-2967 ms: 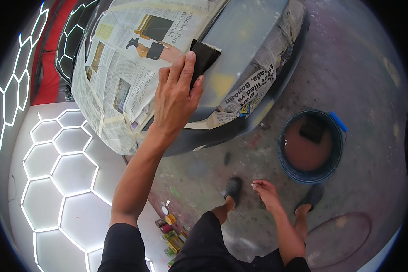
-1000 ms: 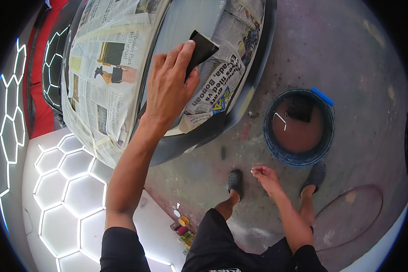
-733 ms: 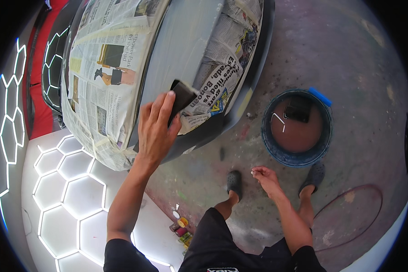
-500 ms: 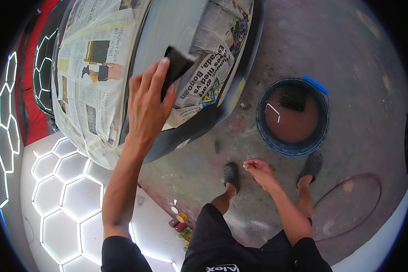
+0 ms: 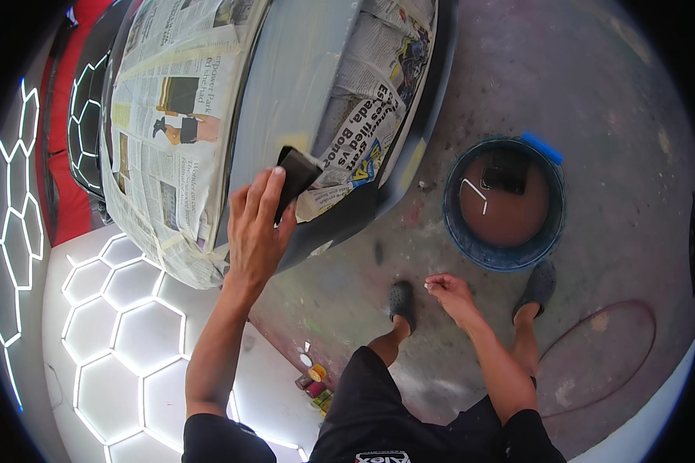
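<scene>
My left hand (image 5: 256, 233) grips a folded black sheet of sandpaper (image 5: 298, 182) and rests with it at the near end of a long grey car panel (image 5: 289, 85). Newspaper masking (image 5: 179, 131) lies taped along the panel's left side, and more newspaper (image 5: 365, 108) covers the recess on its right. Away from the car, my right hand (image 5: 449, 295) hangs over the floor with its fingertips pinched together. A tiny white thing shows at those fingertips, too small to name.
A dark blue bucket (image 5: 452, 231) of reddish-brown water stands right of the car, a blue object (image 5: 541, 147) on its rim. A thin hose (image 5: 594, 312) curves across the floor at right. Small cans (image 5: 316, 380) stand by the white wall with glowing hexagon lights (image 5: 148, 333).
My left hand has slid the sandpaper toward me along the panel, down to its near end. My right hand keeps its pinch. The whole view has shifted slightly.
</scene>
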{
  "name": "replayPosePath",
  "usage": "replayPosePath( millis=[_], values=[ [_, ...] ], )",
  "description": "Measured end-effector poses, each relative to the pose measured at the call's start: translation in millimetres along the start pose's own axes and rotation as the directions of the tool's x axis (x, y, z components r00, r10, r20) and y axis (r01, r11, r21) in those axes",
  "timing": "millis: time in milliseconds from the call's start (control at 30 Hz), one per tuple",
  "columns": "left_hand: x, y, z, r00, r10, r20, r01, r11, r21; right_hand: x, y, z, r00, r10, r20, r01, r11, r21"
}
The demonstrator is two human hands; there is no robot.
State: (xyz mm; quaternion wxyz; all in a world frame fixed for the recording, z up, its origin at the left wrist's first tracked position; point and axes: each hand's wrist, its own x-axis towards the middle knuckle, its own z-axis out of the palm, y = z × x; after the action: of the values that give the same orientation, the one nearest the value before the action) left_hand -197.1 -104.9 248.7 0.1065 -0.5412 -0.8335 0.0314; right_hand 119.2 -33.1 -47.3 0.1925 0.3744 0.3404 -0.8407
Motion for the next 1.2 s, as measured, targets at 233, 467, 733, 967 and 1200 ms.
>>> replayPosePath(
  millis=[233,467,733,967,1200],
  values=[
    [130.4,-14.5,12.9,0.989,0.087,-0.117,-0.087,0.996,0.004,1.7,9.3,15.2,1.000,-0.015,0.013,0.015,1.000,-0.013],
    [5.9,-14.9,5.0,0.999,0.046,0.022,-0.045,0.998,-0.035,-2.6,0.2,0.6,1.000,0.004,-0.017,-0.004,1.000,-0.013],
    [137.9,-24.5,18.0,0.983,0.128,-0.131,-0.126,0.992,0.021,0.1,6.2,16.8,1.000,-0.017,0.007,0.017,1.000,-0.008],
    [-16.1,-9.8,2.2,0.999,0.012,0.031,-0.012,1.000,-0.015,-3.9,2.9,4.2,1.000,-0.017,-0.018,0.017,1.000,0.018],
    [39.2,6.7,6.1,1.000,0.014,0.002,-0.014,0.999,-0.038,-3.1,-0.3,7.2,1.000,-0.015,0.005,0.015,1.000,-0.015]
  ],
)
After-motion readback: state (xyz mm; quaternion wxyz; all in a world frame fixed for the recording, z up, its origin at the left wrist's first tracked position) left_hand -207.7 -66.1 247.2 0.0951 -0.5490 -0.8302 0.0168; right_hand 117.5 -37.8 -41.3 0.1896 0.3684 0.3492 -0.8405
